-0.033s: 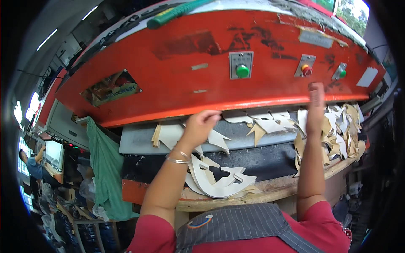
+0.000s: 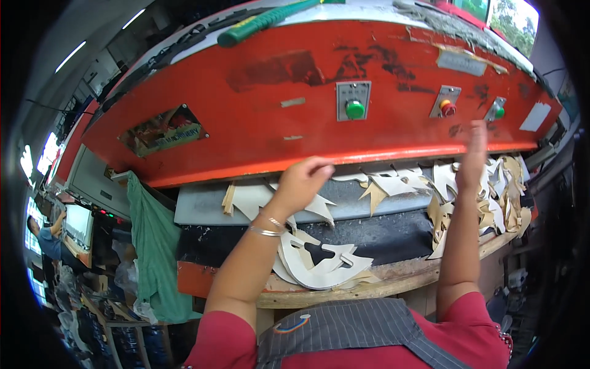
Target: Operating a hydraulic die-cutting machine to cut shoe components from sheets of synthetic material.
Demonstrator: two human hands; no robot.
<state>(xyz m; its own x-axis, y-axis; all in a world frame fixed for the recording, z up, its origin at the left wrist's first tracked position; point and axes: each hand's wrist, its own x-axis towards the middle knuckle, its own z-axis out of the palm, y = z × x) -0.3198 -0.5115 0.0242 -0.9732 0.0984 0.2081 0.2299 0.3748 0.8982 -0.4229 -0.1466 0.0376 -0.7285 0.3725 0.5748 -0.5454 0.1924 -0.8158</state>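
My left hand (image 2: 305, 183) hovers by the lower edge of the red press beam (image 2: 258, 123), fingers loosely bent, thumb apart from them, nothing visible in it. My right hand (image 2: 474, 157) points upward with stretched fingers in front of the beam, below a red knob (image 2: 447, 109) and a green button (image 2: 499, 113); it holds nothing. Beneath the beam, pale cut sheet pieces (image 2: 393, 184) lie on a grey board (image 2: 200, 203). A curved white cutout piece (image 2: 310, 277) rests nearer me on the dark bed. Tangled cream and tan scraps (image 2: 501, 197) are heaped beside my right forearm.
Another green button (image 2: 354, 109) sits mid-beam. A green-handled tool (image 2: 264, 23) lies on top of the machine. Green cloth (image 2: 153, 246) hangs at the left, and a wooden edge (image 2: 393, 286) runs along the front. Farther left, a person (image 2: 48, 238) stands at another machine.
Both my hands have shifted to the right, the left one slightly, the right one toward the scrap heap's side. The sheet pieces stay where they were.
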